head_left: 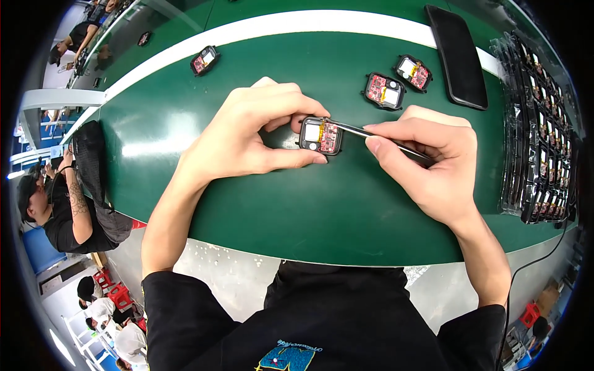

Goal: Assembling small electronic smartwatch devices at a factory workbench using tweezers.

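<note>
My left hand pinches a small black square device housing by its edges, thumb below and fingers above. Inside the housing show a red circuit board, a white block and a strip of yellow film. My right hand grips dark tweezers, whose tips touch the upper right part of the housing near the board. What the tips hold, if anything, is too small to make out. Two similar open housings, one nearer and one just behind it, lie beyond my right hand. Another housing lies at the far left.
A black phone-shaped slab lies at the back right, across a white strip on the green table. Stacked clear and black trays of similar parts stand at the right edge. A person sits at the left beside a black mesh chair back.
</note>
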### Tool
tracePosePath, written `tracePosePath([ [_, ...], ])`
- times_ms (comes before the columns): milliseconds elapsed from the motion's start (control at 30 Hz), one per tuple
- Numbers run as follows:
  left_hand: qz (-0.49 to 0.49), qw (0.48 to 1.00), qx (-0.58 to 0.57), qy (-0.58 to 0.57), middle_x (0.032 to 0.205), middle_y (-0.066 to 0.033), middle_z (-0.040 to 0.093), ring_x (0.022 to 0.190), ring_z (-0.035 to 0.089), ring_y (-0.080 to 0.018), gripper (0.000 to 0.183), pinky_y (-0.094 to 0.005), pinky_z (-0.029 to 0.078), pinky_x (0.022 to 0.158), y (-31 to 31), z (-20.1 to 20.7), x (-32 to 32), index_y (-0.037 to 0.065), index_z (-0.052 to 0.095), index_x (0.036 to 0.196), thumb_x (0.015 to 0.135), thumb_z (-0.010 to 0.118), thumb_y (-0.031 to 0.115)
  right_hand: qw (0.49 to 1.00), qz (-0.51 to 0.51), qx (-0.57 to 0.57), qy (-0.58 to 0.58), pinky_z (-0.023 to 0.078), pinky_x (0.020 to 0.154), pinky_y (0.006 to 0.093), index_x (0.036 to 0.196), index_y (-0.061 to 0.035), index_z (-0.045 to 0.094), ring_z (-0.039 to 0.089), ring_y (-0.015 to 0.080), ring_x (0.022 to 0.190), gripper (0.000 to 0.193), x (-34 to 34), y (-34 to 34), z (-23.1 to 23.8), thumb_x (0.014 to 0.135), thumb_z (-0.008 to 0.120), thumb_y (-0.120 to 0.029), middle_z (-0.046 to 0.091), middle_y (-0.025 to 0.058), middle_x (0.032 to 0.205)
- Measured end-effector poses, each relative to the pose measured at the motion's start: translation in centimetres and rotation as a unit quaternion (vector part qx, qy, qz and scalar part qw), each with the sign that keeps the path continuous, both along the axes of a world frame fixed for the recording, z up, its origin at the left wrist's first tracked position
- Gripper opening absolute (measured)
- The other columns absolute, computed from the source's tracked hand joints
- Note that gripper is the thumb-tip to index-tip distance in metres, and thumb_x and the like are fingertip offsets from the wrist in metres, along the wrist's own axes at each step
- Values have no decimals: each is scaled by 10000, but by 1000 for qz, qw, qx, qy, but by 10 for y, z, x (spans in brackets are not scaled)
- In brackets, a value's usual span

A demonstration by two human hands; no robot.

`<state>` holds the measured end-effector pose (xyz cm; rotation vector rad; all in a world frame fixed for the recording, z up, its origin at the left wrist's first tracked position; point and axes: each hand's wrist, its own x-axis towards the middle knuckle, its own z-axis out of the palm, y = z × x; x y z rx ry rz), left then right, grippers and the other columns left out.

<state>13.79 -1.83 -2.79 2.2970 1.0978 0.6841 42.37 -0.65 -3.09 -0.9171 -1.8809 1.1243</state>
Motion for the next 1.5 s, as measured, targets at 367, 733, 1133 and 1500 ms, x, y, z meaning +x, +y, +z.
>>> tracePosePath([
  [367, 23, 998, 1, -60, 1198, -81, 736, 942, 624, -177, 771, -319, 513, 874, 44, 1, 8, 82, 618, 1569, 846, 885, 76, 999, 24, 18, 22, 364, 511, 269, 1004, 29, 848, 536, 53, 563, 123, 3, 0, -2, 888, 825, -5, 675, 43, 688],
  [733, 298, 925, 153, 179, 1377, -137, 692, 1329, 616, -350, 472, -452, 516, 1119, 167, -15, -71, 89, 636, 1470, 1036, 730, 250, 999, 21, 11, 32, 379, 529, 269, 1012, 27, 855, 546, 50, 580, 130, -2, -2, 1, 897, 829, -28, 690, 46, 695],
  [1133, 185, 954, 185, 149, 1229, -171, 755, 1212, 696, -384, 282, -444, 566, 1032, 87, 7, -26, 46, 730, 1275, 1011, 646, -7, 999, 10, 17, 35, 338, 524, 262, 1027, 31, 852, 520, 43, 581, 130, 6, -1, 1, 909, 833, -20, 665, 32, 691],
  [1500, 24, 999, 24, 1, 1417, -153, 701, 1300, 667, -356, 568, -441, 553, 1058, -3, 13, -22, 36, 731, 1298, 807, 541, -177, 999, 29, 14, 6, 333, 506, 268, 1004, 28, 850, 512, 47, 555, 118, -4, -2, 5, 892, 840, -7, 663, 35, 680],
])
